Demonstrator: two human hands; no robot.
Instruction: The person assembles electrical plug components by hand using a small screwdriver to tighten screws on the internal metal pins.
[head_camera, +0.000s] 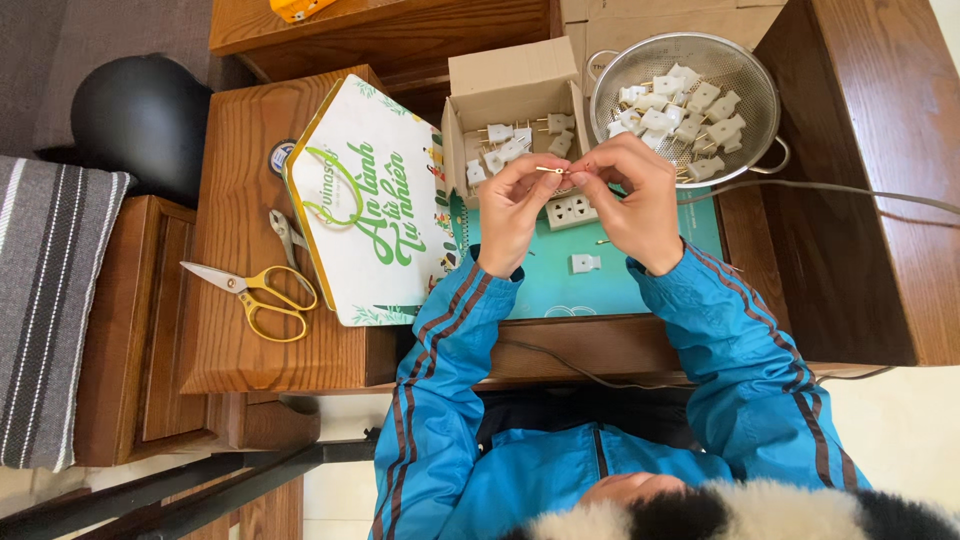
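We have our left hand (512, 205) and right hand (630, 195) raised over the desk (240, 200), fingers of both pinched narrow on a small brass pin (551, 170). We judge this a fitting step; next the pin needs careful lining-up with a white plug body (584, 263) lying below.

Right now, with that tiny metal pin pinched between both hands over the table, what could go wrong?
1. The metal pin is held only by the fingertips of the left hand and right hand; it could slip and drop into the cardboard box of plug parts, where it might be hard to find.
2. The white socket strip lies just under the hands and could get knocked.
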